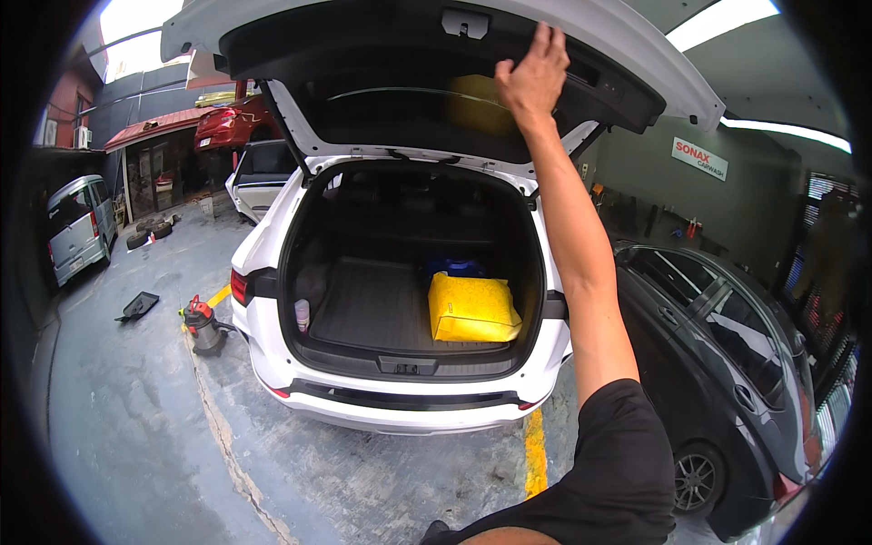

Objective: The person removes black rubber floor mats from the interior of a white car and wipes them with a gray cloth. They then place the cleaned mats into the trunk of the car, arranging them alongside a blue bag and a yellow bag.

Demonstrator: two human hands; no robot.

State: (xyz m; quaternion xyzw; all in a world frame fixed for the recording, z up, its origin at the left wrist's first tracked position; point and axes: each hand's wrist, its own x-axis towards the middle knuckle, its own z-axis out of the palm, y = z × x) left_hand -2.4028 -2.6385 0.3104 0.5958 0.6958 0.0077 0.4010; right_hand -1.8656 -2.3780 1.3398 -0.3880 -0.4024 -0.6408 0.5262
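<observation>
My right arm reaches up in a black short sleeve. At its end my right hand (536,77) is raised against the underside of the lifted tailgate (363,59), near its lower edge. The thumb stands apart and the fingers point upward, holding nothing; whether the fingertips press on the panel I cannot tell. Below is the cargo area of a white car (263,341), lined with a dark mat (372,300). On the mat's right side sits a yellow bag (472,309), with something blue (459,267) behind it. A pale bottle (302,314) stands at the left. My left hand does not show.
A red and grey shop vacuum (207,329) stands left of the car, with a black tray-like part (138,307) on the floor beyond. Close on the right is a dark grey car (708,336). A silver van (80,222) and loose tyres (138,240) are far left.
</observation>
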